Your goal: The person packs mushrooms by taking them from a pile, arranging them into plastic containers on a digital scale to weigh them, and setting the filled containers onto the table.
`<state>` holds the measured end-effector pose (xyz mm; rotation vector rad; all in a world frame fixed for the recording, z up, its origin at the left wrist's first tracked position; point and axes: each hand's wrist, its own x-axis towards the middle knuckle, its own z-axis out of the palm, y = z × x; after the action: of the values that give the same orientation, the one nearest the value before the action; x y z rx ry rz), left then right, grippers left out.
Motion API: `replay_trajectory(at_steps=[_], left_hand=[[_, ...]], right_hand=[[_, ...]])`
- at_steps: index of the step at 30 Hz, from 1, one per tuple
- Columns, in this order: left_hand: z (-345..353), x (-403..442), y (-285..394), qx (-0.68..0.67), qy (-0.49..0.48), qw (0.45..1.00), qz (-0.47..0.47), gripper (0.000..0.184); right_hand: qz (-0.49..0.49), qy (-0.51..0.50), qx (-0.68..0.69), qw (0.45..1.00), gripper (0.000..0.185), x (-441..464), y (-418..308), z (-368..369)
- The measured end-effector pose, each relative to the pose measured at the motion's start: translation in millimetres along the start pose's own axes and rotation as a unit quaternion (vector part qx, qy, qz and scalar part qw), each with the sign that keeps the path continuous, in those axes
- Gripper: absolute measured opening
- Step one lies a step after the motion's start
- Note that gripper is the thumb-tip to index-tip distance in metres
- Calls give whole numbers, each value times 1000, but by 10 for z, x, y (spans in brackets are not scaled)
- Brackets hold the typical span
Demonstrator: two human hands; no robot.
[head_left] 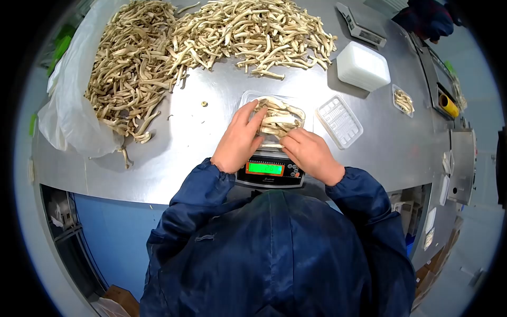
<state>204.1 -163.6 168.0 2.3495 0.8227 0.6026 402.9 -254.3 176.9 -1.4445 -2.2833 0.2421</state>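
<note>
Long pale mushrooms [277,122] lie heaped in a clear plastic tray [302,113], which rests on a digital scale [270,179] with a lit green display [265,168]. From the left, my left hand [237,138] reaches over the tray's side, thumb and fingers apart against the mushrooms. My right hand [311,154] is at the tray's near right corner, fingers drawn together on a mushroom at the edge of the heap. Its fingertips are partly hidden. The digits on the display are too blurred to read.
A large mushroom pile [237,37] covers the back left, beside a plastic bag [79,100]. To the right are an unfilled tray [339,121], a stack of white trays [363,66], a filled tray [403,100] and another scale [362,26]. A person [426,20] is at the far right.
</note>
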Motion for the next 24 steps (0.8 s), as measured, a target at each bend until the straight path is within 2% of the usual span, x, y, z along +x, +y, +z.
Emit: replay_trajectory(at_steps=[3,6,10,12,13,16,18,21,23,24], left_hand=[[-17,33,-15,15,0,1000,14,62],[-15,99,-71,31,-5,999,30,57],[-29,220,-115,120,-31,989,77,52],[-100,256,-132,106,-51,991,69,52],[-141,275,-155,99,-60,991,65,52],[-253,254,-312,-115,-50,992,20,57],[-296,190,-439,-256,-28,966,-30,55],[-249,19,-625,-475,71,866,-138,53],[-264,-64,-744,-460,137,849,-223,47],[-254,-87,-874,-421,138,861,-249,44]], right_hand=[[34,22,-17,999,18,-19,2,15],[16,86,-16,996,11,-5,6,23],[-1,66,-1,998,11,-8,14,71],[-8,75,26,997,11,-23,41,51],[25,102,38,994,12,-32,58,16],[119,177,84,973,11,-104,198,-120],[195,195,120,954,8,-108,341,-237],[277,223,182,917,8,-102,729,-303],[327,209,213,897,12,-83,971,-341],[326,215,211,896,13,-27,980,-396]])
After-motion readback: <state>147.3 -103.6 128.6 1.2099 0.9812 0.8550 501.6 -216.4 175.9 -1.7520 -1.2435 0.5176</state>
